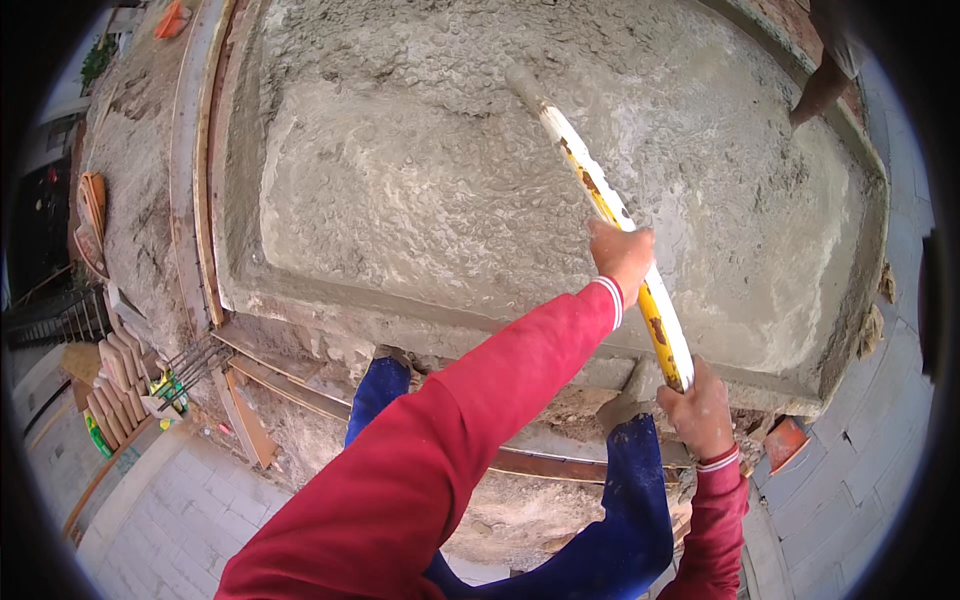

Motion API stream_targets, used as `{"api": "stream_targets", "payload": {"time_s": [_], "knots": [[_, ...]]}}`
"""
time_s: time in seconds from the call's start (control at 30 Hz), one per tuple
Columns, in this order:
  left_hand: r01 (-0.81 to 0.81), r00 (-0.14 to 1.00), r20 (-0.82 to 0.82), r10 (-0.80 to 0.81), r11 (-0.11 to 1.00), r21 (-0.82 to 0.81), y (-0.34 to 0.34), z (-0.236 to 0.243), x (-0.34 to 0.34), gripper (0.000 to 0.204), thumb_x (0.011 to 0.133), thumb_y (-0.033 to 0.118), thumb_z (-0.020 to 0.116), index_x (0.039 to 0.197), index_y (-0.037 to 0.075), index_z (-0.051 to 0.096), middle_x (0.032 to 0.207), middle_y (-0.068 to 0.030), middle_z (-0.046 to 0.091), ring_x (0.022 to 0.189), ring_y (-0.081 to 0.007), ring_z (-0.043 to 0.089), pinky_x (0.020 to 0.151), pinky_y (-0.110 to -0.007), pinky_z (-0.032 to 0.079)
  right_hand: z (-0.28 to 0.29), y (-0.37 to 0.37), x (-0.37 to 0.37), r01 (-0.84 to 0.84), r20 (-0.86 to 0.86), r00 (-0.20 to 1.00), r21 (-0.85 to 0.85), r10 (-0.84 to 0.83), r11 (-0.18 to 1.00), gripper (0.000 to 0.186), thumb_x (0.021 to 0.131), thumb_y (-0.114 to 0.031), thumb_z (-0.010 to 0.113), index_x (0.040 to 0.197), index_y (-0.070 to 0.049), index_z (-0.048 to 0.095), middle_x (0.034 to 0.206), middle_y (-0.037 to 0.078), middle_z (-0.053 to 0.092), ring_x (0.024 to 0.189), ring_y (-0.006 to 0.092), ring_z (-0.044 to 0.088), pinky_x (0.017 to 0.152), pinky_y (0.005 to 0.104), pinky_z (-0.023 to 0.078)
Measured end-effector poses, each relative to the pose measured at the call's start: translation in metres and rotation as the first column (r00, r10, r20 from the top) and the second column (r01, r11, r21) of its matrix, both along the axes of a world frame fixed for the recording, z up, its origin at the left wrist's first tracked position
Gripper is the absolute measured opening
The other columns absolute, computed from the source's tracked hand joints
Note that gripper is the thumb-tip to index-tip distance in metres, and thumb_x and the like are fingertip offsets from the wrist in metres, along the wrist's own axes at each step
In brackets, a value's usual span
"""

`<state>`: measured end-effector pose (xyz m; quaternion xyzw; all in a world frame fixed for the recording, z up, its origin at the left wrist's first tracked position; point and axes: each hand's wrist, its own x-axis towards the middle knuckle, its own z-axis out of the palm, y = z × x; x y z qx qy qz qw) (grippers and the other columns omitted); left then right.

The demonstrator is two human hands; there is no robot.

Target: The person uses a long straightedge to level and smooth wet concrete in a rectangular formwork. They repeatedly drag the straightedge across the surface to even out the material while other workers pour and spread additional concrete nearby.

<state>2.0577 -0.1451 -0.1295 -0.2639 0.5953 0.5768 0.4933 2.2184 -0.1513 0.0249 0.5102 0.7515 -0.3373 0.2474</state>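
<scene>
Both my hands hold a long white and yellow pole (590, 180) with worn, rusty patches. My left hand (622, 256) is wrapped round its middle. At its near end, my right hand (698, 410) has its fingers closed on it. The pole slants away to the upper left over wet grey concrete (400, 190). Its far end is coated grey and meets the concrete surface; whatever is fixed below it, if anything, is hidden.
A raised rim (400, 318) bounds the concrete. Timber boards (205, 170) run along the left. At the upper right another person's arm (822, 92) reaches over the edge. Reinforcing bars (192, 368) jut out at the left. An orange container (786, 442) stands at the right.
</scene>
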Motion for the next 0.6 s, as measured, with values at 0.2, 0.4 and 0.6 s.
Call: {"api": "stream_targets", "payload": {"time_s": [0.2, 0.4, 0.6], "knots": [[-0.183, 0.798, 0.602, -0.017, 0.945, 0.269, -0.080, 0.038, 0.059, 0.024, 0.081, 0.018, 0.075, 0.087, 0.005, 0.056, 0.074, -0.0053, 0.057, 0.061, -0.0186, 0.060, 0.057, -0.033, 0.052, 0.096, -0.108, 0.039, 0.156, 0.194, 0.965, 0.121, -0.178, 0.980, 0.030, 0.070, -0.012, 0.070, 0.096, 0.001, 0.062, 0.078, 0.025, 0.065, 0.074, 0.0434, 0.067, 0.065, 0.0456, 0.052], [-0.345, 0.786, 0.590, 0.185, 0.923, 0.170, -0.196, 0.046, 0.007, 0.015, 0.081, 0.013, 0.072, 0.077, 0.007, 0.059, 0.068, -0.0046, 0.058, 0.059, -0.0181, 0.060, 0.056, -0.034, 0.051, 0.056, -0.152, 0.045, -0.180, 0.229, 0.964, 0.180, 0.137, 0.967, 0.038, 0.066, -0.013, 0.072, 0.102, -0.005, 0.064, 0.077, 0.022, 0.067, 0.072, 0.0434, 0.067, 0.061, 0.0484, 0.053], [-0.439, 0.867, -0.200, 0.456, 0.890, 0.123, -0.251, -0.084, -0.302, 0.014, 0.089, 0.005, 0.064, 0.100, -0.001, 0.058, 0.073, -0.0067, 0.058, 0.060, -0.0174, 0.060, 0.055, -0.032, 0.052, -0.144, -0.156, -0.236, -0.387, -0.214, 0.906, -0.068, 0.365, 0.920, 0.050, 0.074, -0.029, 0.072, 0.114, -0.002, 0.060, 0.091, 0.021, 0.070, 0.080, 0.0390, 0.069, 0.075, 0.0494, 0.055]]}}
